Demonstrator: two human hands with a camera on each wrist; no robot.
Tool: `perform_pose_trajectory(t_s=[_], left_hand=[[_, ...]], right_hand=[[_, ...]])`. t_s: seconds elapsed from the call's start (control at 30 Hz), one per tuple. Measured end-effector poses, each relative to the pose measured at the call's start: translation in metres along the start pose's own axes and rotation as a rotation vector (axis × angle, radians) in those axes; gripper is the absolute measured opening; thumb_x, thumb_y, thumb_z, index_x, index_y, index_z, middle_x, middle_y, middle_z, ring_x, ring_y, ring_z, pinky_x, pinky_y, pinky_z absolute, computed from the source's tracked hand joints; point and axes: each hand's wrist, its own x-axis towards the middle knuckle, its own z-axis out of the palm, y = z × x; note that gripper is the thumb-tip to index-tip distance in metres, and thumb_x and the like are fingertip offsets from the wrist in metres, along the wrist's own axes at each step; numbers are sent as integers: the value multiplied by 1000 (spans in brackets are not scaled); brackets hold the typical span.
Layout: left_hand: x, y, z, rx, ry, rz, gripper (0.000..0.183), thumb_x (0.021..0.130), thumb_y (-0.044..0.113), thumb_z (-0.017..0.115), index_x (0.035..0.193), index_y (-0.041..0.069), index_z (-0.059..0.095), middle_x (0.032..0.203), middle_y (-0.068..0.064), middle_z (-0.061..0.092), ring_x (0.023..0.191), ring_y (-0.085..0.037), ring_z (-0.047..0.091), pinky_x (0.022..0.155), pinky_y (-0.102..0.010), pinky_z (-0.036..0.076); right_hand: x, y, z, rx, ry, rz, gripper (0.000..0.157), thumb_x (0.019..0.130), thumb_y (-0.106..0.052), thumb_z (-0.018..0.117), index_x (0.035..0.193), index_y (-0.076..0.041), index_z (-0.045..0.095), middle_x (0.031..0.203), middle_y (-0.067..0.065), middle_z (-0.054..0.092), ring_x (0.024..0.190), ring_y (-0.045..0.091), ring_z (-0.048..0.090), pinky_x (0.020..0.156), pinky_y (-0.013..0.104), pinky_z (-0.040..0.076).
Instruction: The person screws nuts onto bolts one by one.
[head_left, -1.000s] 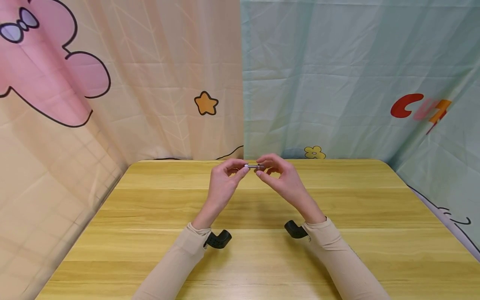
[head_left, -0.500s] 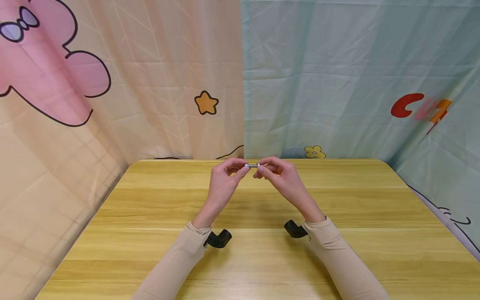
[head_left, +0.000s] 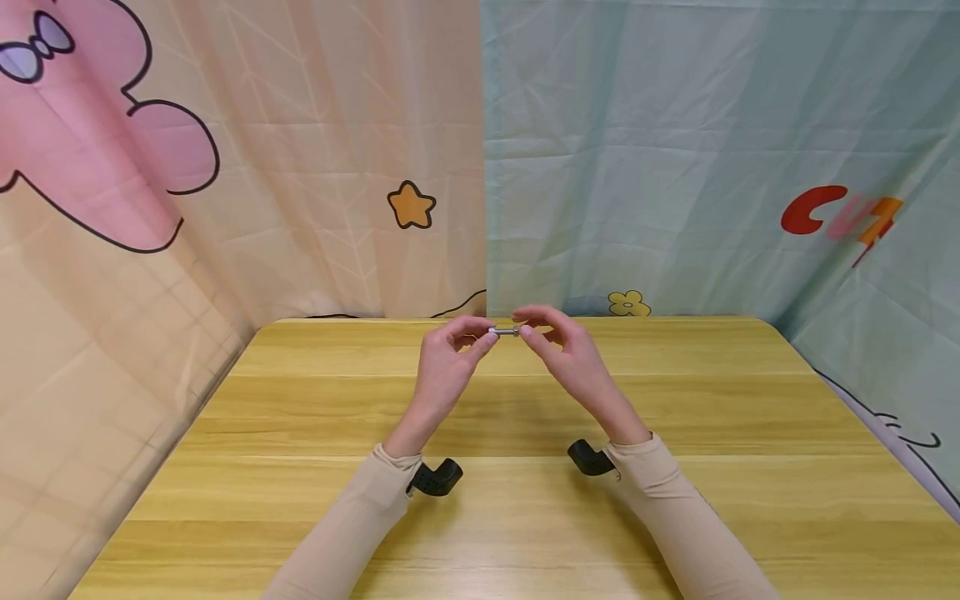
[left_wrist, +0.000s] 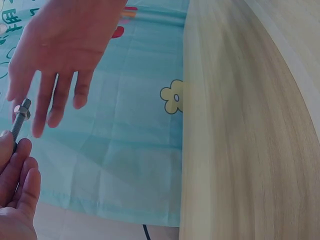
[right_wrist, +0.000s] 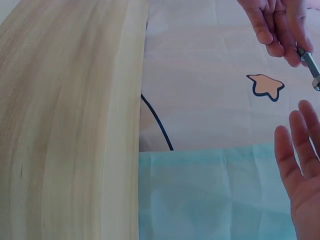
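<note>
The left hand (head_left: 446, 360) is pinching one end of a bolt (left_wrist: 19, 125) above the bench (head_left: 480, 533), a hex nut (left_wrist: 22, 112) encircling its shaft near the free end. The right hand (head_left: 574, 357) is hovering, grip unclenched, just beside the nut. Patterned curtains (head_left: 675, 150) are hanging behind.

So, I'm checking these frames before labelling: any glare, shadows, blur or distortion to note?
Head: pale glare on the table near the bottom, soft shadows beside the sleeves, the bolt too small for thread detail. Left wrist: dimmer, the table's right edge bowed, possibly lens distortion. Right wrist: slightly hazy, the nut cropped by the frame.
</note>
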Motion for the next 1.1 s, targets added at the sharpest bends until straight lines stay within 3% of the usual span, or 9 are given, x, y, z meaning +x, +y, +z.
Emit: perform_pose_trajectory(t_s=[0.1,0.23,0.53,0.8,1.0,1.1], left_hand=[[0,0,0,0,1,-1,13,90,-1,69,100,-9,70,94,-19,70,85,-29,64,74,-25,48],[0,-1,-1,-1,1,0,14,90,-1,69,100,-10,70,95,-19,69,86,-30,64,75,-26,48],[-1,0,-1,0,-3,5,13,90,-1,69,100,-9,70,96,-18,70,87,-28,64,76,-27,49],[0,1,-1,8,-7,-5,14,91,0,69,101,-9,70,97,-18,70,88,-28,64,77,-27,49],[-1,0,0,6,-6,-9,13,90,0,69,101,-8,70,98,-18,69,89,-30,64,81,-41,51],[-1,0,0,-6,-4,-8,14,90,-1,69,101,-9,70,97,-19,69,89,-31,64,81,-48,51]], right_hand=[[-2,-15,-1,-7,-14,-67,25,95,-3,63,120,0,63,116,15,64,106,25,57,87,42,49],[-6,-32,-2,6,-34,-96,21,91,4,66,112,4,64,107,19,64,100,25,60,83,37,51],[-6,-34,1,4,-23,-86,21,90,5,68,110,5,64,102,16,67,95,25,64,81,40,53],[-7,-33,-1,19,-34,-18,20,92,2,66,111,6,65,95,18,72,90,34,68,83,43,54],[-6,-32,2,12,-16,33,15,97,-7,63,104,4,69,89,16,71,84,31,68,79,35,55],[-6,-31,3,13,-2,40,15,98,-9,62,99,4,71,85,16,71,80,34,68,76,38,56]])
